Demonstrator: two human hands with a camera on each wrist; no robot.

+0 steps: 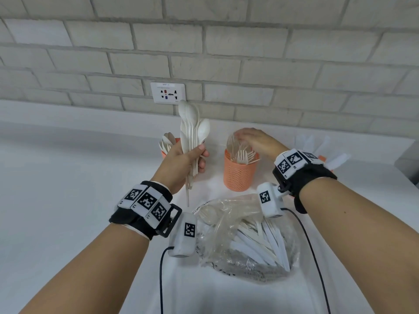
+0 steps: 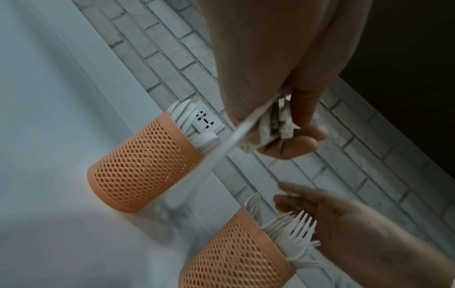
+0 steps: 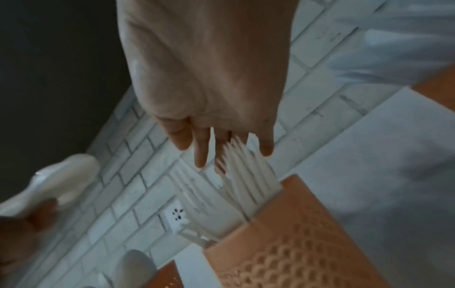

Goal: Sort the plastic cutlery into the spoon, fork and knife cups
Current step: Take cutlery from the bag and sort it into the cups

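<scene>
**Spoon bundle held up, forks being settled**

Left hand (image 1: 184,163) is gripping a bundle of spoons (image 1: 192,132) upright by the handles, fingers curled round them, above and just right of the spoon cup (image 1: 169,147) at far left; one handle is sliding lower than the rest. Right hand (image 1: 256,141) is hovering flat over the forks (image 1: 241,152) in the fork cup (image 1: 239,175), fingers straight and spread, holding nothing. Knife cup (image 1: 322,158) is sitting far right, mostly hidden behind the right wrist; the plastic bag (image 1: 247,236) of unsorted knives is lying near centre. Suggesting: square up the handles before lowering; drop bundle handle-first into the spoon cup; steadying the light mesh cup is probably wise, it looks easy to tip.
</scene>
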